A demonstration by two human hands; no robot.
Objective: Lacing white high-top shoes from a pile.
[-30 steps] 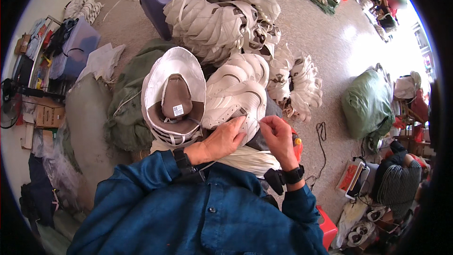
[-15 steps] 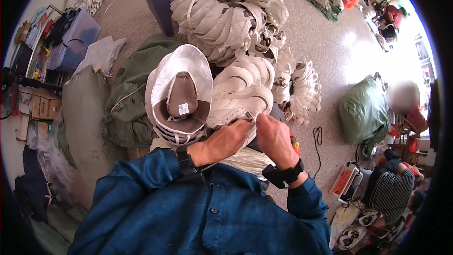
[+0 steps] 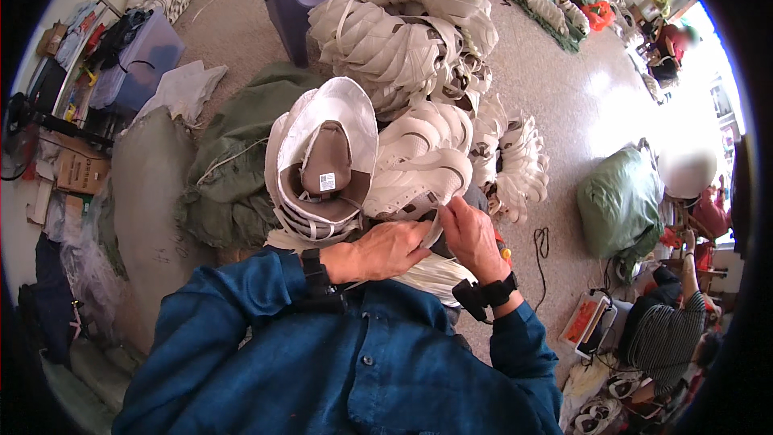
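At the white hat [image 3: 419,185], both hands have closed together.

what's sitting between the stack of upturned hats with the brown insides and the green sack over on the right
In the head view, between the stack of upturned hats and the green sack lie fanned rows of white hats, then bare floor.

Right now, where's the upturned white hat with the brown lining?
In the head view, the upturned white hat sits centre-left, on a stack just above the left hand, with the green bag to its left and fanned white hat stacks to its right.
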